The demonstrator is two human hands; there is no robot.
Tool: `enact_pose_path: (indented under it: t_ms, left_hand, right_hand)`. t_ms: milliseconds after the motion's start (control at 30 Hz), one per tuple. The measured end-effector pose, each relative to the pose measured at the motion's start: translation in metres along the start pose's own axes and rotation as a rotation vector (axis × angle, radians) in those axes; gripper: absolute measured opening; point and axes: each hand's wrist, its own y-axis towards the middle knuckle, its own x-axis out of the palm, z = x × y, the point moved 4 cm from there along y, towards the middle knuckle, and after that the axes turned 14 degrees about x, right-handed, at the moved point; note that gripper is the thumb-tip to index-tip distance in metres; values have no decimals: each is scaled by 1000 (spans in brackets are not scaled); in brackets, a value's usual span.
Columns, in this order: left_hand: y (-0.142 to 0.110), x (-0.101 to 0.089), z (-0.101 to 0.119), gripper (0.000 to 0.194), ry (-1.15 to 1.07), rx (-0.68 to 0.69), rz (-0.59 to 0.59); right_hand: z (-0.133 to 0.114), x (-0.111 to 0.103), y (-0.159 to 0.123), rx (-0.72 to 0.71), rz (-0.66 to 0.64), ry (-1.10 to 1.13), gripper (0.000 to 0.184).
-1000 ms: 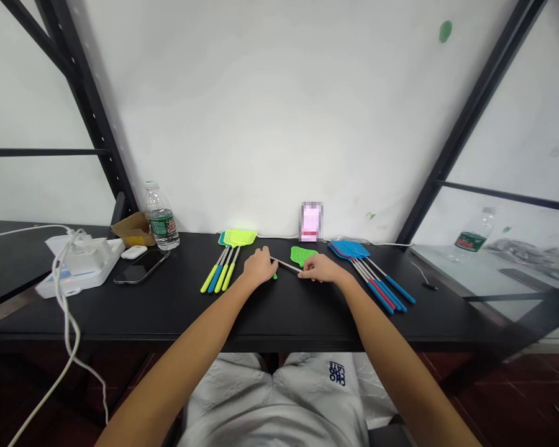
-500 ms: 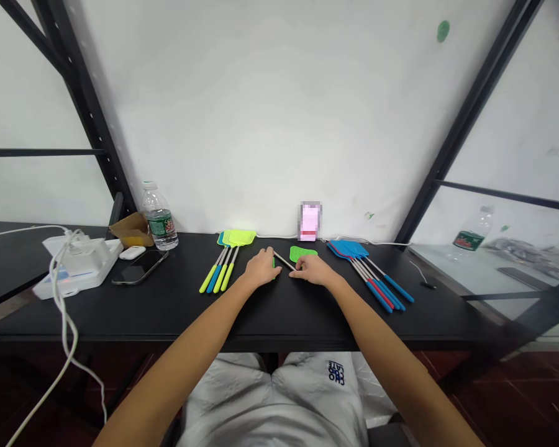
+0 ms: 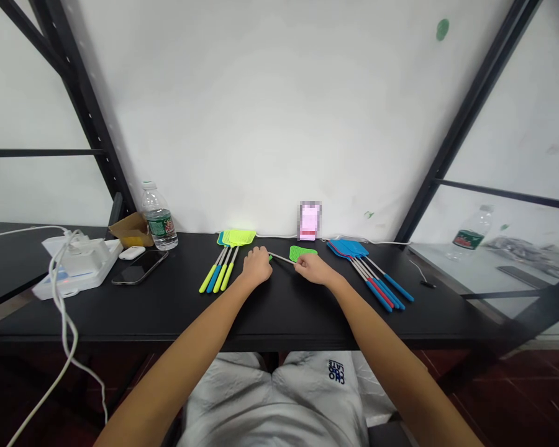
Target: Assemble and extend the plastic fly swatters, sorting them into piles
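Note:
A green fly swatter lies across the middle of the black table, its mesh head (image 3: 302, 252) showing just behind my right hand. Its thin metal rod (image 3: 282, 258) spans the gap between my hands. My left hand (image 3: 257, 267) is closed round the handle end, with a bit of green handle (image 3: 270, 257) peeking out beside the fingers. At the rod's other end, my right hand (image 3: 315, 269) is closed on it; its fingertips are partly hidden. To the left lie several swatters with yellow heads (image 3: 240, 237); to the right are several with blue heads (image 3: 349, 248).
A phone (image 3: 309, 221) with a blurred screen leans on the wall. At left are a water bottle (image 3: 159, 217), a cardboard box (image 3: 133, 230), a white case (image 3: 132, 252), a dark phone (image 3: 140, 267) and a white power strip (image 3: 79, 270) with cables. A short black connector (image 3: 427, 284) lies right.
My left hand has shifted slightly left and my right hand slightly right, so they are further apart. The rod between them now lies closer to level.

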Motion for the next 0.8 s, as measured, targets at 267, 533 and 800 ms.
enact_pose_path:
  t_ms: [267,533,800]
  left_hand:
    - [0,1,-3,23,-36,-6,11]
    - [-2,-1,-1,19,-30,33,-5]
    - [5,7,-2,13,-87,127,12]
  right_hand:
    - [0,-26,0,-13,253,265,24]
    - [12,-34,4,158,244,754,30]
    - [24,-41,6,261,349,908,36]
